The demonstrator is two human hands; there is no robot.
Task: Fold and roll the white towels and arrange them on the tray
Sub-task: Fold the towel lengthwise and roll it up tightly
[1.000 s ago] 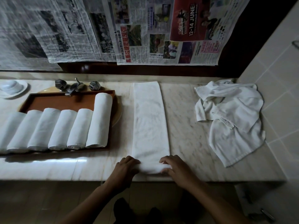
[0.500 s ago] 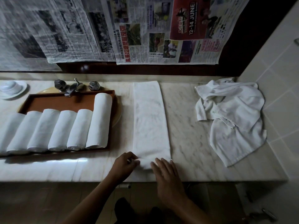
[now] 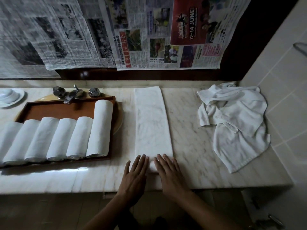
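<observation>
Fingers (image 3: 141, 161) of left hand (image 3: 134, 173): straight, held close together, laid flat, thumb out to the left. Fingers (image 3: 163, 161) of right hand (image 3: 167, 173): straight, slightly spread, laid flat. Both hands press palm-down on the near end of the folded towel (image 3: 152, 123), side by side, pinching nothing.

Folded towel: one long white strip, lying near-to-far across the bench (image 3: 191, 138), just right of the tray (image 3: 66, 110). A thicker white hump of cloth shows between the two hands at the near end; roll or plain fold cannot be told.

Tray: brown, rectangular, on the left part of the bench.

Rolled towels (image 3: 56, 138): six in view, white, side by side along the tray's near edge, each touching its neighbour. The rightmost roll (image 3: 100, 128) is longest; the leftmost is cut by the picture edge.

Loose towels (image 3: 232, 120): a crumpled white heap, far right of the bench, against the tiled wall (image 3: 282, 80), well apart from the strip.

Tap fittings (image 3: 73, 93): metal, just beyond the tray.

Dish (image 3: 10, 97): white, far left.

Newspapers (image 3: 149, 39): sheets hung above the bench's far edge.
</observation>
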